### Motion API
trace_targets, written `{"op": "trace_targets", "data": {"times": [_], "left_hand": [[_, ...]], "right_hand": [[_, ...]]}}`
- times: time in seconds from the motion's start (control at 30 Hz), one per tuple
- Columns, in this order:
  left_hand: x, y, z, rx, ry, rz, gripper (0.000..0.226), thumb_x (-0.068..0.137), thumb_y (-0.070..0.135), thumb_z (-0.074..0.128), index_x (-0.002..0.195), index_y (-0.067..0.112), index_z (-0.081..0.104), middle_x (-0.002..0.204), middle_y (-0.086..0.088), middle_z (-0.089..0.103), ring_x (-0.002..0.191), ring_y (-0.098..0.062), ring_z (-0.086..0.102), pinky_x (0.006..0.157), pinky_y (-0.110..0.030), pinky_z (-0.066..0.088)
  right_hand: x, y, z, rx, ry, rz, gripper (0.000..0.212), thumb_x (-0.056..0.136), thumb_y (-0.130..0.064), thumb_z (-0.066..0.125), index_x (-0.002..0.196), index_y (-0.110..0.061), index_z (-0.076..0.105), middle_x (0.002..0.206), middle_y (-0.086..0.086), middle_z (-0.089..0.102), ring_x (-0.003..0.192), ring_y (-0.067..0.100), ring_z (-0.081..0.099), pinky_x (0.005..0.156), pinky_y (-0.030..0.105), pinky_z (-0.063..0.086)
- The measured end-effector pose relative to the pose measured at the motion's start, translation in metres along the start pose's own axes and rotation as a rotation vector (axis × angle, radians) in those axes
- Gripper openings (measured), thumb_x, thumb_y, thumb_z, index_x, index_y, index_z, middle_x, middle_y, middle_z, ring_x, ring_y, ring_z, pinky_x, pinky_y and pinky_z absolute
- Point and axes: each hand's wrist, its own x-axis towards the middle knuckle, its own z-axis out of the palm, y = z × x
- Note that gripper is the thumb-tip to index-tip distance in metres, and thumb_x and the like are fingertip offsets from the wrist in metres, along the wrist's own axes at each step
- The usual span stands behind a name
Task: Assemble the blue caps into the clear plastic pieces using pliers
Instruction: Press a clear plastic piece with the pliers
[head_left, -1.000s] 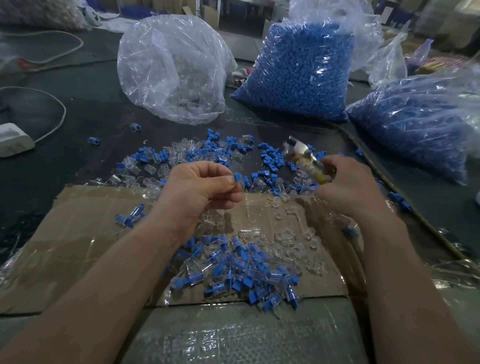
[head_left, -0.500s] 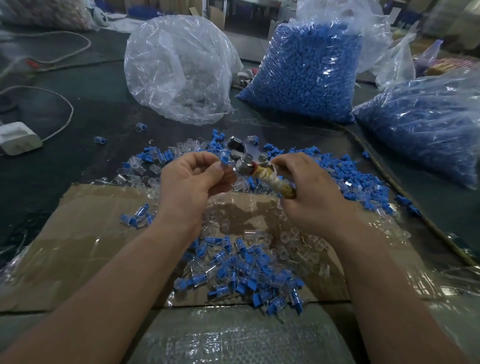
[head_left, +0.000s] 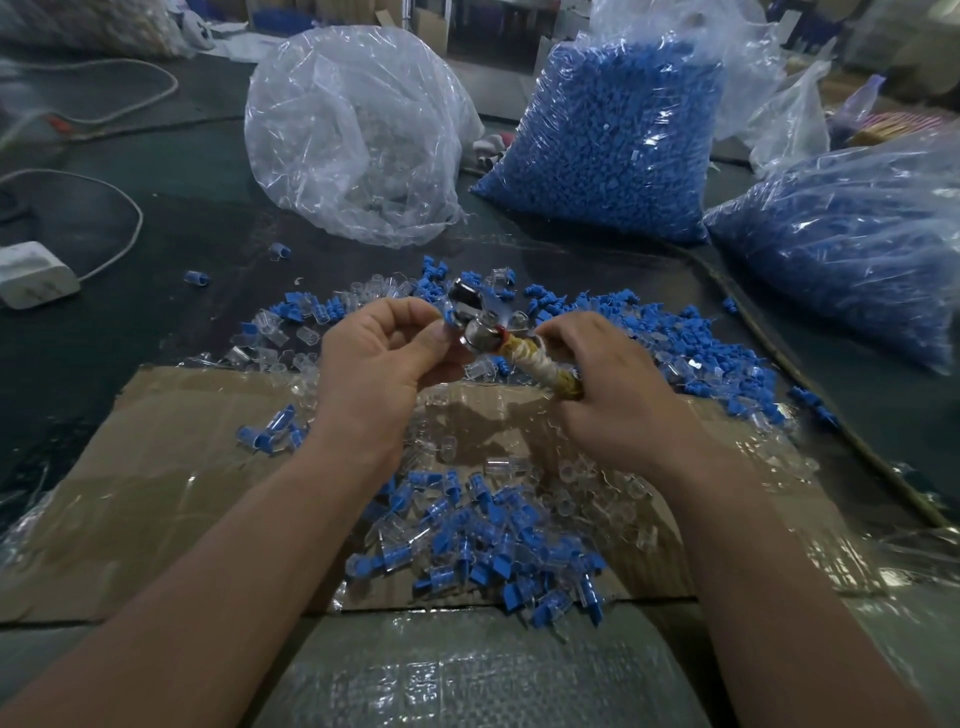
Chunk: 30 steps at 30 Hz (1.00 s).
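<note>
My right hand (head_left: 613, 384) grips the pliers (head_left: 485, 325) by their tape-wrapped handle, the shiny metal jaws pointing up and left. My left hand (head_left: 379, 358) pinches a small piece with a blue cap (head_left: 448, 318) at the jaws; the piece is mostly hidden by my fingers. Loose blue caps (head_left: 675, 338) and clear plastic pieces (head_left: 270, 343) lie scattered behind my hands. A heap of assembled pieces (head_left: 493, 540) sits on the cardboard sheet (head_left: 156, 467) below my wrists.
Behind stand a clear bag of clear pieces (head_left: 358, 140) and two bags of blue caps (head_left: 608, 145), (head_left: 852, 244). A white power adapter (head_left: 34, 275) with its cable lies at the left. Plastic film (head_left: 467, 675) covers the near table edge.
My right hand has swung the pliers left from beside the caps to meet my left hand. The jaws now sit at the piece that my left hand pinches.
</note>
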Motion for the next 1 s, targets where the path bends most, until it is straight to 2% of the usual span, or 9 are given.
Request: {"op": "trace_targets", "data": {"times": [0.07, 0.2, 0.27, 0.43, 0.7, 0.9, 1.0], "left_hand": [[-0.0005, -0.0005, 0.0009, 0.003, 0.004, 0.007, 0.016, 0.081, -0.006, 0.056, 0.077, 0.009, 0.057, 0.059, 0.002, 0.068, 0.056, -0.010, 0.065, 0.053, -0.019, 0.053], [-0.0014, -0.0010, 0.0019, 0.028, 0.016, 0.033, 0.017, 0.081, -0.006, 0.057, 0.075, 0.010, 0.056, 0.058, 0.003, 0.067, 0.055, -0.009, 0.065, 0.052, -0.018, 0.053], [-0.0020, -0.0013, 0.0019, 0.054, 0.021, 0.054, 0.017, 0.081, -0.005, 0.057, 0.075, 0.011, 0.056, 0.057, 0.004, 0.066, 0.054, -0.009, 0.064, 0.052, -0.018, 0.053], [-0.0024, -0.0017, 0.0014, 0.092, 0.028, 0.089, 0.016, 0.082, -0.003, 0.058, 0.075, 0.011, 0.056, 0.057, 0.004, 0.066, 0.054, -0.009, 0.064, 0.052, -0.018, 0.052], [-0.0033, -0.0016, 0.0019, 0.105, 0.041, 0.074, 0.018, 0.082, -0.003, 0.058, 0.074, 0.012, 0.056, 0.055, 0.005, 0.065, 0.052, -0.008, 0.063, 0.050, -0.017, 0.051], [-0.0036, 0.0018, 0.0015, 0.113, 0.046, 0.084, 0.017, 0.082, -0.003, 0.059, 0.074, 0.012, 0.057, 0.057, 0.002, 0.066, 0.053, -0.010, 0.064, 0.050, -0.017, 0.050], [-0.0016, 0.0048, -0.0022, 0.114, 0.035, 0.049, 0.015, 0.081, -0.003, 0.060, 0.075, 0.010, 0.058, 0.059, 0.000, 0.067, 0.054, -0.011, 0.065, 0.051, -0.018, 0.052]], "right_hand": [[0.0000, -0.0009, -0.0003, -0.004, -0.021, 0.001, 0.034, 0.077, -0.005, 0.056, 0.101, -0.024, 0.042, 0.094, -0.008, 0.038, 0.087, 0.009, 0.037, 0.070, 0.021, 0.028], [0.0000, -0.0033, 0.0000, -0.029, -0.028, 0.008, 0.034, 0.078, -0.007, 0.055, 0.108, -0.020, 0.048, 0.095, -0.005, 0.042, 0.086, 0.012, 0.039, 0.074, 0.025, 0.028], [0.0004, -0.0046, 0.0003, -0.019, -0.005, 0.002, 0.032, 0.079, -0.007, 0.056, 0.108, -0.019, 0.050, 0.092, -0.005, 0.044, 0.083, 0.012, 0.040, 0.070, 0.023, 0.028], [0.0016, -0.0062, 0.0020, 0.016, 0.025, -0.020, 0.026, 0.077, -0.005, 0.056, 0.091, -0.025, 0.047, 0.076, -0.008, 0.045, 0.068, 0.004, 0.039, 0.059, 0.016, 0.028], [0.0020, -0.0060, 0.0019, 0.010, 0.049, -0.003, 0.020, 0.075, -0.003, 0.056, 0.091, -0.014, 0.057, 0.065, -0.013, 0.044, 0.061, 0.001, 0.040, 0.054, 0.020, 0.029], [0.0002, -0.0058, 0.0023, 0.001, 0.096, -0.024, 0.026, 0.072, -0.003, 0.059, 0.094, -0.016, 0.060, 0.068, -0.013, 0.046, 0.063, 0.004, 0.042, 0.058, 0.020, 0.030], [0.0008, -0.0025, 0.0024, 0.016, 0.128, -0.026, 0.034, 0.071, -0.001, 0.060, 0.103, -0.013, 0.062, 0.085, -0.004, 0.056, 0.077, 0.011, 0.048, 0.069, 0.022, 0.037]]}}
